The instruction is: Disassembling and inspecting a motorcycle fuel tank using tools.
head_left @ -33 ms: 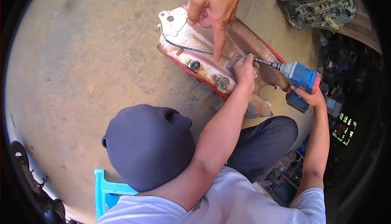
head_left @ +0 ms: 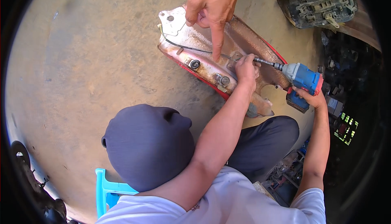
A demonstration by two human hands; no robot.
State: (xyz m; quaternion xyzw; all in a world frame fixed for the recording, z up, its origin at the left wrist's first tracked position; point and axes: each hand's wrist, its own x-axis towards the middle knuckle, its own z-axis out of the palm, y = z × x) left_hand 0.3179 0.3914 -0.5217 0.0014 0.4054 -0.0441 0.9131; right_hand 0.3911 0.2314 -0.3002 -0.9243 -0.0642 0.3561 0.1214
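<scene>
My right hand (head_left: 313, 97) grips a blue and grey cordless impact driver (head_left: 303, 77), its long socket bit (head_left: 264, 62) pointing left. My left hand (head_left: 246, 69) closes around the socket's tip, over the middle of a rusty, red-edged metal fender (head_left: 195, 38) lying underside up. What sits inside the socket is hidden by my fingers. A thin black cable (head_left: 185, 48) runs along the fender to my left hand. Two round rubber-capped mounts (head_left: 223, 80) line its near side. Another person's hand (head_left: 216, 8) reaches in from the top, index finger pointing down at the fender beside my left hand.
My bent knees (head_left: 269, 136) in dark trousers flank the work. A turquoise plastic stool (head_left: 104, 195) shows at lower left. Across the floor, at upper right, lies an upturned motorcycle seat (head_left: 319, 6). Dark clutter (head_left: 338, 81) crowds the right edge; black machine parts (head_left: 30, 179) stand far left.
The impact driver and my right hand have shifted slightly to the right. The other person's pointing hand has moved slightly left. My left hand stays at the socket tip.
</scene>
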